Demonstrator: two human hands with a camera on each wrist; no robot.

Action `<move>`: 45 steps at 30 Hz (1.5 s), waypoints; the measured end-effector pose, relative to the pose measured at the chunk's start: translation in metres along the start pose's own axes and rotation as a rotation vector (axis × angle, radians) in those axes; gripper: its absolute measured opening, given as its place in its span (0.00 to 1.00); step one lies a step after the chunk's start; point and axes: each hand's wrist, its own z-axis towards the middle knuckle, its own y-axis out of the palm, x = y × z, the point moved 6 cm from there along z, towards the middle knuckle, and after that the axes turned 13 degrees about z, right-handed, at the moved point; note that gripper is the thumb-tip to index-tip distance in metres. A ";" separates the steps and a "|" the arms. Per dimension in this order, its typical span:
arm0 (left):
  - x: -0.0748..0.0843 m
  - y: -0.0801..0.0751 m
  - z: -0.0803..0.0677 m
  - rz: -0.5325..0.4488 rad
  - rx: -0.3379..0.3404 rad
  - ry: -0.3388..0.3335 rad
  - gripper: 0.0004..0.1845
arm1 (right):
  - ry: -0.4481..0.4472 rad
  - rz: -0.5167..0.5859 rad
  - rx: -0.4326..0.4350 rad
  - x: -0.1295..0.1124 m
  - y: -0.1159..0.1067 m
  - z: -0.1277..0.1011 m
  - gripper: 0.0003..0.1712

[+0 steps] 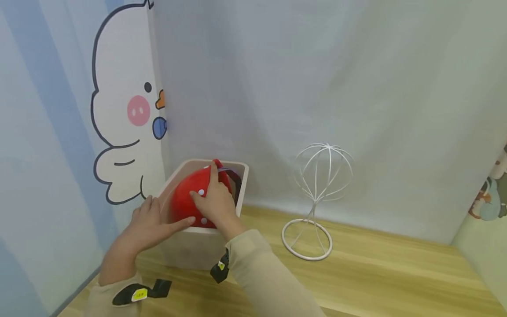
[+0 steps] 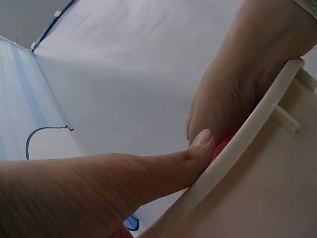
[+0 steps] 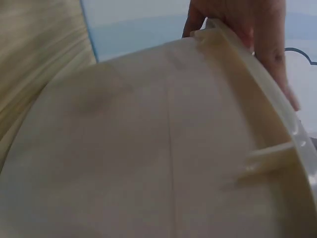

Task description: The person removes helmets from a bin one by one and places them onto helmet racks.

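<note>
A red helmet (image 1: 184, 198) with white dots lies tilted inside a whitish plastic bin (image 1: 190, 246), its dark strap (image 1: 234, 176) showing on the right. My right hand (image 1: 215, 198) holds the helmet by its right edge, thumb and index finger stretched over the dome; its other fingers are mostly hidden. At the bin's front left corner is my left hand (image 1: 152, 229), fingers along the left side. Its thumb reaches across the front rim (image 2: 237, 144) beside the helmet. In the right wrist view the left hand (image 3: 242, 25) appears beyond the bin wall (image 3: 124, 148).
A white wire stand (image 1: 314, 202) with a round cage top and ring base stands on the wood-grain table (image 1: 376, 273), right of the bin. Behind hangs a pale curtain (image 1: 253, 88). A cartoon-printed wall (image 1: 123, 176) borders the left side.
</note>
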 end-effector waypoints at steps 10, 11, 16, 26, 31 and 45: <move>-0.002 0.003 0.000 0.002 -0.040 0.010 0.66 | -0.056 -0.133 -0.023 -0.002 0.004 0.002 0.43; -0.002 0.004 0.001 -0.001 -0.045 0.006 0.67 | -0.064 -0.139 -0.018 -0.002 0.004 0.001 0.42; -0.001 0.004 0.004 -0.008 -0.034 0.004 0.67 | -0.109 -0.047 0.018 -0.005 -0.001 0.001 0.39; 0.003 0.002 0.010 -0.003 0.000 0.050 0.65 | -0.203 0.155 0.175 -0.009 -0.022 -0.002 0.39; 0.008 0.002 0.008 -0.037 0.058 0.121 0.62 | -0.248 0.382 0.247 -0.005 -0.036 -0.006 0.39; -0.003 0.007 0.008 -0.103 -0.023 0.060 0.70 | -0.547 1.065 0.383 -0.016 -0.134 -0.062 0.34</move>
